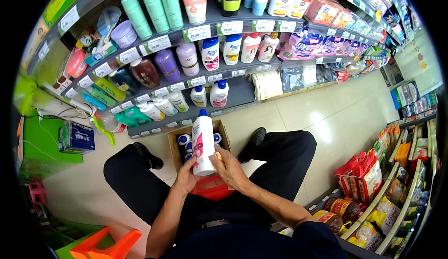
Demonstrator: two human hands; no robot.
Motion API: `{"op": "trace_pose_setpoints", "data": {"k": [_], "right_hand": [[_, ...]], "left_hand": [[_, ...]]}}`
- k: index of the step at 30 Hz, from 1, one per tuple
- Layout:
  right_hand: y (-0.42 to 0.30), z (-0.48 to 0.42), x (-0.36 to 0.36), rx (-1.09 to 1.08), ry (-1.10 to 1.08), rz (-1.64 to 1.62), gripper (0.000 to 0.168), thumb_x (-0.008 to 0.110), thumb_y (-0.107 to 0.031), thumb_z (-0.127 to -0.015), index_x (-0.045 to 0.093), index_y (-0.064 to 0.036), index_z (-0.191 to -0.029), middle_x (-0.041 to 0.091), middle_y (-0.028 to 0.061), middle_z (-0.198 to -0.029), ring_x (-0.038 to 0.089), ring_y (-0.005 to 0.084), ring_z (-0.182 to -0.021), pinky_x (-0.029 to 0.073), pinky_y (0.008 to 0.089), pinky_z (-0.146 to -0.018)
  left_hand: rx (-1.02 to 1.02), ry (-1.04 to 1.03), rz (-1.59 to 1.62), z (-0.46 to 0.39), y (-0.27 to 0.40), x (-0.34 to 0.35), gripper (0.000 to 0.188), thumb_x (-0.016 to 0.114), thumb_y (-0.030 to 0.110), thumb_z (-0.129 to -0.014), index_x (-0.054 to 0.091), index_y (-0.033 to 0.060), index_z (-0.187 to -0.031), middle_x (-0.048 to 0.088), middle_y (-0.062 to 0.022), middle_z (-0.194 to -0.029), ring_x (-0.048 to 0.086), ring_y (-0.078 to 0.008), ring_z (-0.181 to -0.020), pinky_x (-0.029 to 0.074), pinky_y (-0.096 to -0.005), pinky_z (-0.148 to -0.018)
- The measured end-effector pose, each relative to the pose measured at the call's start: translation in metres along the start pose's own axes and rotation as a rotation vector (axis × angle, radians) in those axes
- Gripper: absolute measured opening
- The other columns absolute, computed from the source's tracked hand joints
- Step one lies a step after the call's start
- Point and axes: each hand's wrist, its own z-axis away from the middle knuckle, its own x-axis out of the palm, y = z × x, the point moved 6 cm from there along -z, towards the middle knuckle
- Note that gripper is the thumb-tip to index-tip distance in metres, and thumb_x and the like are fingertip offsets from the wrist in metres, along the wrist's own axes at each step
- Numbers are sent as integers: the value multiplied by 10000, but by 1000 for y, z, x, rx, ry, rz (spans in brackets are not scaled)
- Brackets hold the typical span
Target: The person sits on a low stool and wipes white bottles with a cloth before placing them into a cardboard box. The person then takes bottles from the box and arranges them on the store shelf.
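A large white shampoo bottle [203,142] with a dark blue cap and pink label is held upright, slightly tilted, in front of me. My left hand [185,175] grips its lower left side. My right hand [229,168] is on its lower right side, with a small tan item [218,155] at the fingers, too small to identify. Below stands an open cardboard box [174,153] holding several bottles with blue and white caps. Two similar shampoo bottles, one yellow-labelled [198,96] and one pink-labelled [219,94], stand on the lowest shelf just beyond the box.
Tiered shelves [241,96] with toiletries curve ahead. A red stool [211,188] is between my legs. Grocery racks with red-and-white bags [364,175] and oil jugs [344,208] stand right. At left are a blue carton [77,137] and an orange plastic object [105,245].
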Motion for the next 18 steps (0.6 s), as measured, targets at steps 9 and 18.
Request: {"op": "trace_pose_setpoints", "data": {"k": [9, 18], "right_hand": [[-21, 2, -26, -213, -135, 88, 635, 726, -321, -962, 509, -39, -1488, 603, 232, -1122, 642, 379, -964, 522, 436, -869], [-30, -13, -39, -285, -242, 136, 617, 776, -223, -930, 547, -156, -1499, 584, 139, -1063, 611, 301, -911, 526, 404, -817]], "left_hand": [[104, -101, 18, -8, 13, 9, 799, 821, 206, -823, 438, 34, -1503, 587, -167, -1425, 570, -327, -1333, 419, -501, -1173], [145, -103, 37, -23, 34, -27, 906, 766, -33, -693, 435, 60, -1532, 596, -151, -1444, 576, -343, -1335, 440, -501, -1163]]}}
